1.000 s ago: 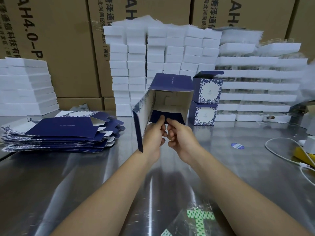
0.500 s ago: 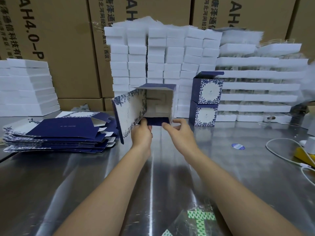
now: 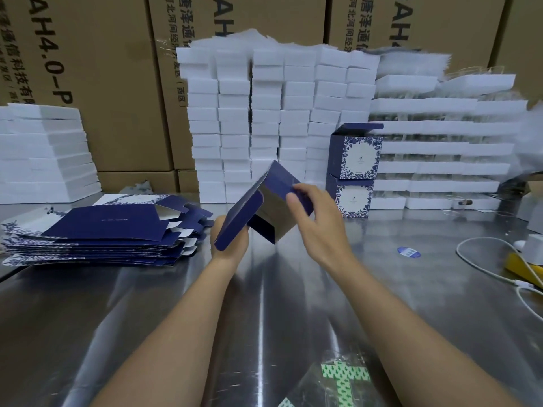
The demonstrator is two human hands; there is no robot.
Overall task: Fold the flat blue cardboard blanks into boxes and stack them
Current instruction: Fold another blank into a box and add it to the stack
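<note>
Head view: the half-folded box [image 3: 273,201] is held clear of the table [image 3: 264,304], to the left of the stack of two finished boxes [image 3: 354,171] and nearer the person than it. The box is tilted. Its long axis climbs from the lower left up toward the right, so its upper end leans toward that stack while its open flap [image 3: 239,221] hangs on the side away from it. The stack's top is bare and its lid stands ajar. The coming move probably turns on this: the box has to be righted and carried rightward and away, up onto the stack, and the right hand is the nearer one for that.

The left hand [image 3: 230,242] sits at the box's low end, the corner farthest from the stack, and holds it from beneath. The flap hides its fingers, so how tightly they curl cannot be told. The right hand [image 3: 317,218] grips the upper dark-blue panel, thumb on the near face and fingers curled over the far side.

The pile of flat blanks [image 3: 111,230] lies well to the left of the stack, beyond the left hand.
</note>
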